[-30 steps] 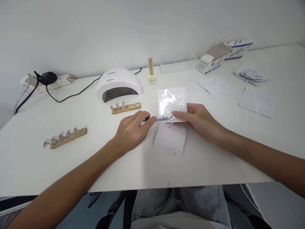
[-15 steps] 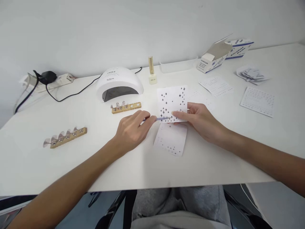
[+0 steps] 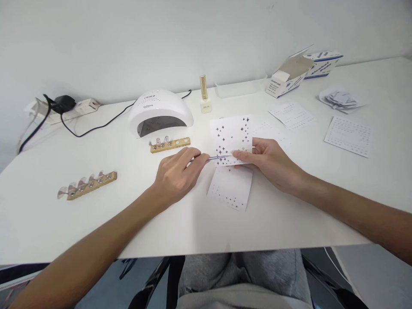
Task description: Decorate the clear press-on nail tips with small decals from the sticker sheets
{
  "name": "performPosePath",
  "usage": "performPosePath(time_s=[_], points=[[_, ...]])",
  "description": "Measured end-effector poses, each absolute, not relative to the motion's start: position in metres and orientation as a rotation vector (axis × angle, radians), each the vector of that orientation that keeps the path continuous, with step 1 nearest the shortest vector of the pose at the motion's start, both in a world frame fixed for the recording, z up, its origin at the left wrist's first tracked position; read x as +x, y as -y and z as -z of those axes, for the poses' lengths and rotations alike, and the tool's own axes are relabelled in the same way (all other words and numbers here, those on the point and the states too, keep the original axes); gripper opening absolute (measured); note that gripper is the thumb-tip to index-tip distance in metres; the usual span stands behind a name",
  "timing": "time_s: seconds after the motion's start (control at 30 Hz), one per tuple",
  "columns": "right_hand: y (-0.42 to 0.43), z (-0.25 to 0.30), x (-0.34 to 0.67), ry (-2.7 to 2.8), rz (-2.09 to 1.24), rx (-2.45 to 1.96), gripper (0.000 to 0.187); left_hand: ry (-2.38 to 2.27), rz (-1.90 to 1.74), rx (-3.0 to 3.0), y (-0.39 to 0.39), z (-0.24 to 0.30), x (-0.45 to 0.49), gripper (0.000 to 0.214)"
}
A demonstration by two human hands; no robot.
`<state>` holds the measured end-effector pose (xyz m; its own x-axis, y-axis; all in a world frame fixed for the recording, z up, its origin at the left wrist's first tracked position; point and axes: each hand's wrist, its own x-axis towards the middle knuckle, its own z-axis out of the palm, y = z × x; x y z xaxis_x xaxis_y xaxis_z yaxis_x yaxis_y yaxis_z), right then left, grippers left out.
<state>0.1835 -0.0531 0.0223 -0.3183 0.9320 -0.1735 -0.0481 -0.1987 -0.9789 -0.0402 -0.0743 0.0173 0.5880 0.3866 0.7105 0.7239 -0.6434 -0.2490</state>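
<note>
My left hand (image 3: 180, 171) is closed around a pair of thin tweezers (image 3: 215, 158), whose tips lie over the lower part of a white sticker sheet (image 3: 230, 133) with dark star shapes. That sheet is pinched at its lower right by my right hand (image 3: 270, 163), thumb on the front and fingers behind. Under it on the table lies a second star sticker sheet (image 3: 231, 186). Left of my hands, a wooden strip (image 3: 170, 145) bears a few clear nail tips, and farther left a longer wooden strip (image 3: 93, 186) bears several more.
A white nail lamp (image 3: 161, 111) stands at the back with its black cable running to a power strip (image 3: 86, 105). Beside it are a polish bottle (image 3: 206, 103) and a clear tray (image 3: 241, 88). Alcohol pad boxes (image 3: 286, 79), sticker sheets (image 3: 349, 136) and a packet pile (image 3: 341, 99) occupy the right.
The tweezers have shifted slightly up and left across the sticker sheet, with my left hand. My right hand keeps its pinch on the sheet.
</note>
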Motion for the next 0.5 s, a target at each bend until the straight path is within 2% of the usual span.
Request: performPosePath(time_s=[0.27, 0.5], points=[[0.046, -0.031, 0.188, 1.322, -1.612, -1.116, 0.017, 0.846, 0.981, -2.309, 0.074, -0.015, -0.041, 0.016], [0.003, -0.048, 0.229, 1.488, -1.153, -1.164, 0.023, 0.827, 1.041, -2.321, 0.075, -0.016, -0.041, 0.019]])
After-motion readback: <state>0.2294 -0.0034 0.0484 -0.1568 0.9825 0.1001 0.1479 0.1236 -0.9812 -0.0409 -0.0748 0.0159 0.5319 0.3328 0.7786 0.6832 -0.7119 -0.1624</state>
